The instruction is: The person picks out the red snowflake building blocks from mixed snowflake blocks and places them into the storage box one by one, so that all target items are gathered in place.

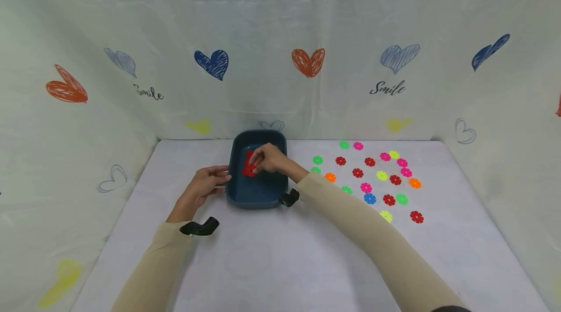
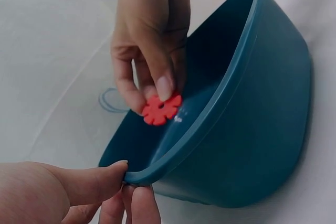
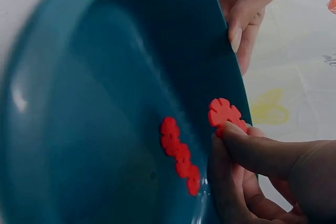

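Observation:
A deep teal plastic tub (image 1: 262, 193) with rounded corners stands on the white table. The left hand (image 1: 202, 186) pinches the tub's left rim, thumb on top and fingers under the edge, as the left wrist view shows. Over the tub's inside, the right hand (image 1: 271, 158) holds a red flower-shaped disc (image 2: 161, 110) with notched edges and a centre hole, between thumb and fingers. In the right wrist view, several more red notched discs (image 3: 181, 156) lie in a row on the tub floor, touching or overlapping; whether they are joined I cannot tell.
Loose notched discs lie scattered at the table's right, among them a dark red disc (image 1: 389, 200), a blue disc (image 1: 370, 198), an orange disc (image 1: 414, 183) and a green disc (image 1: 401, 199). A white curtain (image 1: 263, 15) printed with hearts rises behind the table (image 1: 263, 263).

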Tool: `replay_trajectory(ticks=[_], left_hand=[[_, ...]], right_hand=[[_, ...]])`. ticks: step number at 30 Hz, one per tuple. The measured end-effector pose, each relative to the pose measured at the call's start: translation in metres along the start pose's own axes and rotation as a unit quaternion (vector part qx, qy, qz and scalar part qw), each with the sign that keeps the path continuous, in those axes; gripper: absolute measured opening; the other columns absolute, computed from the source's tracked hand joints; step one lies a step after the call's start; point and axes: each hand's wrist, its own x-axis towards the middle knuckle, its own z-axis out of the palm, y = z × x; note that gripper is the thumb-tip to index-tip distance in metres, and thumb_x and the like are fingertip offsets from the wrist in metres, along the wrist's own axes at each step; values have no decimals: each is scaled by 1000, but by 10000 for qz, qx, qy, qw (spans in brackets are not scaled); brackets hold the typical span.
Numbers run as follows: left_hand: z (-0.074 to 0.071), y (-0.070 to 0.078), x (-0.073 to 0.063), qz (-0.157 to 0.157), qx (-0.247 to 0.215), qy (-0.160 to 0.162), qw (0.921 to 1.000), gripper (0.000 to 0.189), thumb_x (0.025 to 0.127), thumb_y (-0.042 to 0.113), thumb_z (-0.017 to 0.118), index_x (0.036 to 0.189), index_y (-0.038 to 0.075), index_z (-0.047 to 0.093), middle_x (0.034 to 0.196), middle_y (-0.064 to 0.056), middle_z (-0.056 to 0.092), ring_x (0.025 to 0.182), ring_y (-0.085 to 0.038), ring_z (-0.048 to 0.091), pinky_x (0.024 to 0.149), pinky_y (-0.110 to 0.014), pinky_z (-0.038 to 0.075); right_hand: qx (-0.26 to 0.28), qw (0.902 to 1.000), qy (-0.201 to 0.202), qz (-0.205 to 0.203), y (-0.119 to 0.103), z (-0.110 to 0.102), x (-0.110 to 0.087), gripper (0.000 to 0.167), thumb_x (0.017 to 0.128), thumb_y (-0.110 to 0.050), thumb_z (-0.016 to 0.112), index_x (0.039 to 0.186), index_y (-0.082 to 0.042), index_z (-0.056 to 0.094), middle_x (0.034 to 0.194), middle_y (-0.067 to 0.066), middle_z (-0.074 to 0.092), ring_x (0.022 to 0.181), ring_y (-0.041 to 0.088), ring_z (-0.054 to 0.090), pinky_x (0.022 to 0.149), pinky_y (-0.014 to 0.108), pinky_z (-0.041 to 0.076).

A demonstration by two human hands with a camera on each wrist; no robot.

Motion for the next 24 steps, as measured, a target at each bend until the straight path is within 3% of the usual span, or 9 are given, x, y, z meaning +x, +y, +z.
replay_trajectory(ticks=[8,20,24], left_hand=[[1,0,0,-33,16,67,10000,53,106,10,65,156,0,49,144,-22,53,105,-20,63,80,-24,59],[1,-3,6,-81,-2,105,9999,52,105,9,65,155,1,51,142,-21,54,100,-17,63,76,-22,58],[1,-2,5,-90,13,106,9999,52,105,9,65,155,2,51,142,-21,55,103,-19,64,77,-23,58]], right_hand=[[-15,9997,-245,-66,1,6,11,21,85,10,82,105,6,78,98,17,77,86,18,70,78,23,56],[-195,9979,-570,228,2,9,24,18,87,8,81,105,5,78,89,9,72,76,12,62,72,21,51],[-388,9970,-626,258,3,11,27,18,88,7,80,105,4,78,97,13,75,80,13,61,75,21,51]])
